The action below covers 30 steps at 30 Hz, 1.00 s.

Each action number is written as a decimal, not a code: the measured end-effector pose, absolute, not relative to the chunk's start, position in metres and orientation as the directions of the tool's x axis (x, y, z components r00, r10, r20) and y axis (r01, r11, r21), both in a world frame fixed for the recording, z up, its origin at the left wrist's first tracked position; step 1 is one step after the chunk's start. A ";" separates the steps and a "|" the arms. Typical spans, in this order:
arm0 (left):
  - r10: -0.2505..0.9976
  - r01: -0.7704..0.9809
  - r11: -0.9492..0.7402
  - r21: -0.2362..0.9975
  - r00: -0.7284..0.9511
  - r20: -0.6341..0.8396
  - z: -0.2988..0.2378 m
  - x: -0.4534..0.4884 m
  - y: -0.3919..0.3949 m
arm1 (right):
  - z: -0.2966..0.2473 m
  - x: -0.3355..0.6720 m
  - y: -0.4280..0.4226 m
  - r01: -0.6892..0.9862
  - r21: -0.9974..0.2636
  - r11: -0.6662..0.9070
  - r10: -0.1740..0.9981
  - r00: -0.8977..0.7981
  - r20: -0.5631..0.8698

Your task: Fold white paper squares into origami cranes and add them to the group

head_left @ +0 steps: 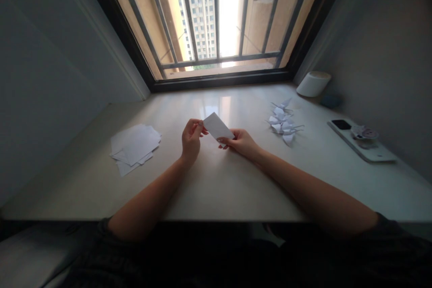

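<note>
I hold a small white sheet of paper (218,127) above the middle of the pale table (216,184). My left hand (191,139) pinches its upper left corner with fingers closed. My right hand (241,142) grips its lower right edge, fingers curled round it. The sheet is tilted and looks folded into a narrow rectangle. Both forearms reach in from the near edge.
A loose stack of white sheets (135,147) lies to the left. Several folded paper cranes (283,121) sit at the right. Farther right are a phone (361,141) with a small object on it and a white cylinder (313,83) by the barred window (219,22).
</note>
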<state>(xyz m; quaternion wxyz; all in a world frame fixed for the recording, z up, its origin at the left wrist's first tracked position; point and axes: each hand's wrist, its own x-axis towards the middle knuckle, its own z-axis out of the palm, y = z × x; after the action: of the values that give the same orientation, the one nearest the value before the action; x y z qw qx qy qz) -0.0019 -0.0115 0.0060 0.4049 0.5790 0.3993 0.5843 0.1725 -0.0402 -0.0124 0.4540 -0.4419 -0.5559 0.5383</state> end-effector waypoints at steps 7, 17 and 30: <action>0.929 0.027 -0.354 0.935 -0.103 0.355 0.001 0.000 -0.009 | -0.014 0.172 -0.040 0.002 -0.999 0.048 0.977 -0.206 0.046; 0.945 0.001 -0.306 0.952 -0.124 0.303 0.005 -0.001 -0.010 | -0.012 0.172 -0.040 -0.003 -0.999 0.045 0.978 -0.202 0.044; 0.971 -0.007 -0.209 0.978 -0.116 0.207 0.001 -0.001 -0.008 | -0.012 0.172 -0.040 0.003 -0.999 0.035 0.978 -0.205 0.034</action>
<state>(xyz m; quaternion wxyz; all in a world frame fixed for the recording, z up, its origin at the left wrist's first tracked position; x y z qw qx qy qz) -0.0012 -0.0083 0.0009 0.4201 0.5151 0.4680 0.5824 0.1720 -0.0404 -0.0118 0.4529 -0.4388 -0.5590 0.5384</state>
